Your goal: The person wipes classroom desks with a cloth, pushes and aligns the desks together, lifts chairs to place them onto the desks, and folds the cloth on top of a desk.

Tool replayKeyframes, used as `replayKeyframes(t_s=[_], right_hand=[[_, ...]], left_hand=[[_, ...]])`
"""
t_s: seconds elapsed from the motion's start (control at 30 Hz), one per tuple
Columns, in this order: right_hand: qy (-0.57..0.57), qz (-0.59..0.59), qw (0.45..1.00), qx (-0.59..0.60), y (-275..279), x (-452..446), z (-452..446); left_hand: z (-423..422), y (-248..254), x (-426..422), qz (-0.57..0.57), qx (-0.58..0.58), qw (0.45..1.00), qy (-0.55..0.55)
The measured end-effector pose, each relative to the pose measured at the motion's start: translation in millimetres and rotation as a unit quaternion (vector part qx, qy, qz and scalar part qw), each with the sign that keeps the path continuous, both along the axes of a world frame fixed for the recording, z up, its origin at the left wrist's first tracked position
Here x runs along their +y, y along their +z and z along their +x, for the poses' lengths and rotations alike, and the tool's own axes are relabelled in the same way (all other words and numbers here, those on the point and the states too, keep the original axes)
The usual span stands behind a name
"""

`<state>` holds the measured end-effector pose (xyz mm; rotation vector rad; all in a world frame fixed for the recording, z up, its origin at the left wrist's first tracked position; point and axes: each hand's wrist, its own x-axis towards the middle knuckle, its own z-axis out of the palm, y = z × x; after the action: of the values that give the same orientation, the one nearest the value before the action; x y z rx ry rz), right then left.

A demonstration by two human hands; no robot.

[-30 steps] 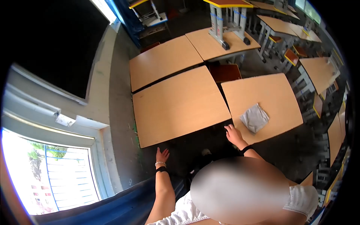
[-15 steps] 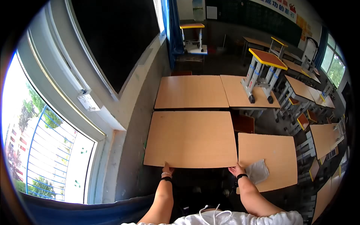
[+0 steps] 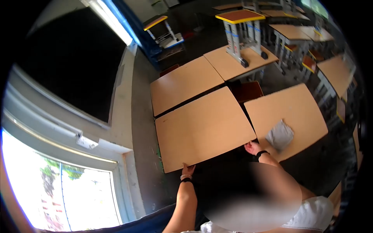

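Left hand [image 3: 189, 169] at the front edge of the near desk [image 3: 206, 130], thumb laid over the top, fingers tucked beneath, pinching the board between them! Over to the right hand [image 3: 253, 148]: fingers curled, just by the desk's right front corner, and whether they grip it, I can't tell. A black band [image 3: 262, 153] circles that wrist. The desk itself sits right in front of the person, beside the grey wall [image 3: 144, 136]. To its right, a second desk [image 3: 301, 108] carries a crumpled grey cloth [image 3: 280, 135]. Further out, a brown-topped stool [image 3: 241, 16] stands on a far desk [image 3: 252, 66].
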<state>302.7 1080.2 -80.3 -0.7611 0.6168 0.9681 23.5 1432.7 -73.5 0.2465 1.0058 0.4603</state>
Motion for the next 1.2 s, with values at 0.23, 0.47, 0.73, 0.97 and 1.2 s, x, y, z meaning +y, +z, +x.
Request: replayKeyframes(t_s=[0.23, 0.47, 0.73, 0.97, 1.2], right_hand=[[0.191, -0.102, 0.969, -0.119, 62.4, 3.6, 8.5], [0.196, -0.152, 0.96, -0.128, 67.5, -41.2, 13.7], [0.343, -0.096, 0.928, -0.109, 53.4, -63.1, 20.6], [0.189, -0.121, 0.958, -0.179, 31.1, -29.4, 21.0], [0.023, -0.162, 0.982, -0.089, 8.8, 8.8, 16.2]], left_hand=[[-2.9, -2.5, -7.2, -0.02, 0.016, 1.0, -0.009], [1.4, 3.6, -15.4, 0.032, 0.051, 0.998, 0.001], [-23.8, 26.4, -25.2, 0.005, -0.047, 0.998, -0.037], [-63.9, 28.0, 0.2, -0.003, 0.051, 0.999, 0.007], [-19.2, 21.2, -1.9, 0.103, 0.18, 0.978, -0.036]])
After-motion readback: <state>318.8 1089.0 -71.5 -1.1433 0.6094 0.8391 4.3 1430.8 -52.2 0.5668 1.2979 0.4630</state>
